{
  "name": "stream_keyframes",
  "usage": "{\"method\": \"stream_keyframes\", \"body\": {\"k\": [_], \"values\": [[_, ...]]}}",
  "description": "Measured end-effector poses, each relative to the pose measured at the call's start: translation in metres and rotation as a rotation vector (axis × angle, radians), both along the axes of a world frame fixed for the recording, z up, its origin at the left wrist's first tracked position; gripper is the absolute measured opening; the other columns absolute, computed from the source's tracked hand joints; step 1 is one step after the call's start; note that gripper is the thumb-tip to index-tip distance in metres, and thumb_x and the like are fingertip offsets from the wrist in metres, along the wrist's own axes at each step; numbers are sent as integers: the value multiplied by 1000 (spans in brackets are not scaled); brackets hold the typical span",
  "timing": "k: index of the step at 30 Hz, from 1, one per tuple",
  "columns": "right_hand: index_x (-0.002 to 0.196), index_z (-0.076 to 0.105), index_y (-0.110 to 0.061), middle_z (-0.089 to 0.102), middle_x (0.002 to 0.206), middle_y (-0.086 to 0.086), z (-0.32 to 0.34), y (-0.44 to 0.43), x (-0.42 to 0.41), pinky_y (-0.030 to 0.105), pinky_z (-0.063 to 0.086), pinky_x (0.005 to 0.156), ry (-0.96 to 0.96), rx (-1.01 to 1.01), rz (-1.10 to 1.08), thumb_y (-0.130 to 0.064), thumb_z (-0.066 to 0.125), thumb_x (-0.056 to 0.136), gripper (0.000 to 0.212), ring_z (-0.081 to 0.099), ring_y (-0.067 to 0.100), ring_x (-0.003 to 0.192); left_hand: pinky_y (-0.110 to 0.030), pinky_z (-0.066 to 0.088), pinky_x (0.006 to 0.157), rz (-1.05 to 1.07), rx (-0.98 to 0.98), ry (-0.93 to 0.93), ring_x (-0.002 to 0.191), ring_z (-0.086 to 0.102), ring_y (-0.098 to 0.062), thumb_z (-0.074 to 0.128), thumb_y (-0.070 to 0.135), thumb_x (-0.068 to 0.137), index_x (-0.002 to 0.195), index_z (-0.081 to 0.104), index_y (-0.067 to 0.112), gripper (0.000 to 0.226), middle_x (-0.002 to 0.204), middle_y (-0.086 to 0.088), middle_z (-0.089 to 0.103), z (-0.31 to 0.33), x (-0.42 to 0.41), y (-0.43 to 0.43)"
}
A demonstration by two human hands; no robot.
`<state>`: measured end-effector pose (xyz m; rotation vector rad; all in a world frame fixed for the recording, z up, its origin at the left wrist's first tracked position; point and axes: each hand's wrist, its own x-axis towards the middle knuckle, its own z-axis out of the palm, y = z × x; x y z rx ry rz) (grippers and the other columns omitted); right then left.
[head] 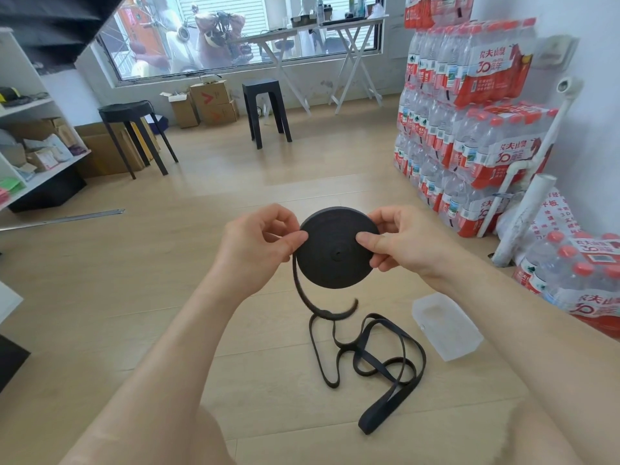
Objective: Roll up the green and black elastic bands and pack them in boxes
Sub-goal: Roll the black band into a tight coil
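A flat round roll of black elastic band [335,260] is held up over the wooden floor between both hands. My left hand [258,246] pinches its left edge with thumb on the face. My right hand [402,243] pinches the right edge, thumb pressed on the face too. From the roll's left side the loose tail of the black band [382,357] hangs down and lies in tangled loops on the floor. A clear plastic box [446,327] lies on the floor to the right of the loops. No green band is in view.
Stacked packs of bottled water [469,122] line the right wall, with more packs [577,280] near my right arm and white pipes [523,213] leaning there. Two black stools [134,129] [265,109], cardboard boxes [208,102] and a shelf unit [30,146] stand farther off.
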<state>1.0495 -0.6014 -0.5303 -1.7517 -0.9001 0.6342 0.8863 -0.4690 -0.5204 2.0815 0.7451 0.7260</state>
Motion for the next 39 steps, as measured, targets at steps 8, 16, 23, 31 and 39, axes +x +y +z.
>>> {"method": "stream_keyframes", "body": {"k": [8,16,23,31,39], "values": [[100,63,-8,66,82,8,-5,2,4,19,52,48,189,58,-6,-9,63,91,9,61,9,50,-32,59,72,-60,-75,-22,74,68,-16,69,5,84,90,63,31,27,86,-4,70,2,-3,0],[100,63,-6,61,78,5,-7,4,2,17,48,43,317,81,13,-9,63,91,9,58,8,47,-33,55,77,-2,-44,-96,72,63,-20,67,-2,83,89,55,26,31,81,-9,70,0,-1,-1],[97,63,-5,58,70,3,-6,2,5,15,45,40,431,109,-14,-7,61,92,5,55,5,43,-21,56,73,-66,-148,-110,71,68,-14,74,1,78,93,66,19,25,83,-6,71,5,-4,-1],[103,59,-3,61,80,11,-9,3,1,17,50,42,617,146,18,-8,58,94,10,62,12,47,-37,59,79,-81,-272,-177,78,71,-30,70,-9,78,110,64,27,49,88,-16,71,5,-3,-3],[111,58,0,66,90,16,-11,5,-4,21,54,47,734,160,32,-4,54,95,16,69,19,56,-36,57,82,-53,-315,-225,81,72,-23,72,1,80,103,66,19,30,85,-7,76,4,-3,-3]]}}
